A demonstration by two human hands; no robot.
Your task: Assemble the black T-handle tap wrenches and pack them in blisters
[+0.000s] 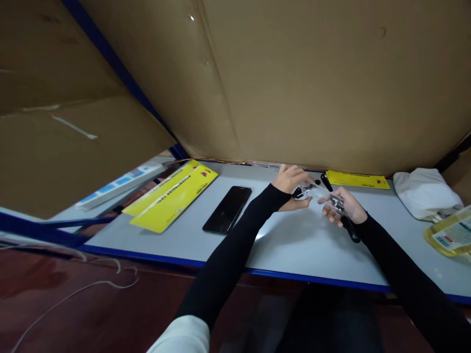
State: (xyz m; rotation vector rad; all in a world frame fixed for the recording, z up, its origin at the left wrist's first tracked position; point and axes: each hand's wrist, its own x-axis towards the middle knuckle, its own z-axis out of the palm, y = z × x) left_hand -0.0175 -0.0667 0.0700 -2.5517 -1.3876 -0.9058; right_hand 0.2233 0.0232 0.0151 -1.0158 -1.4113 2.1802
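Clear plastic packet (319,194) above pale-grey tabletop (298,250)
My left hand (290,182) pinches one end; my right hand (349,206) grips the other.

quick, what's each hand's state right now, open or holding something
Left hand: closed, holding clear plastic.
Right hand: closed, holding a black-handled tool.

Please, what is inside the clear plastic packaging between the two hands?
The clear plastic packaging shows dark, shiny parts by the right hand, seemingly inside; its fingers partly cover them, hiding their full shape.
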